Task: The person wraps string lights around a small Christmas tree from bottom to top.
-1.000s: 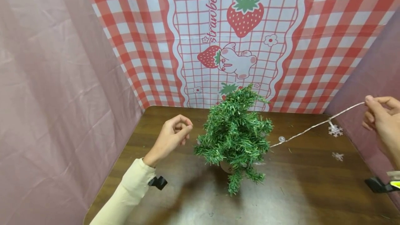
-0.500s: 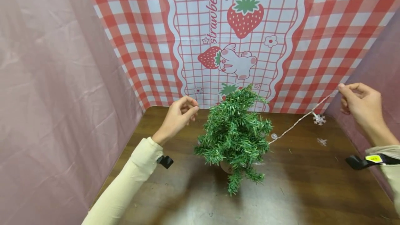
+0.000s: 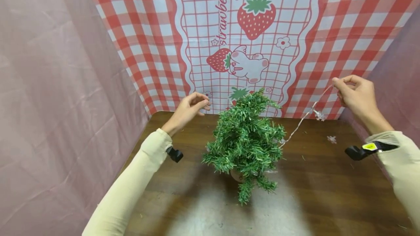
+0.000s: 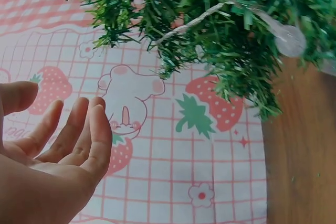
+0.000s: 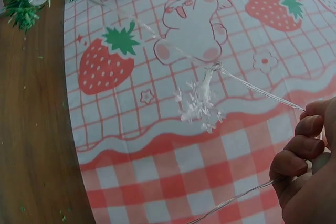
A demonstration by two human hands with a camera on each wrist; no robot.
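Note:
A small artificial Christmas tree stands upright mid-table. To its right, my right hand pinches a clear-wired string of lights between thumb and fingers, and the string slants down into the branches. A snowflake light dangles from the string in the right wrist view. Another snowflake shows lower down, below that hand. Left of the tree, my left hand hovers with fingers loosely bent, holding nothing. In the left wrist view, part of the string and a round bulb lie among the branches, above the hand.
The brown wooden table carries a few scattered green bits. A checked strawberry-print cloth hangs behind it. Pink curtains close off both sides.
My right hand has moved left and upward toward the tree with the light string, which now hangs slacker. My left hand has risen a little and its fingers have loosened.

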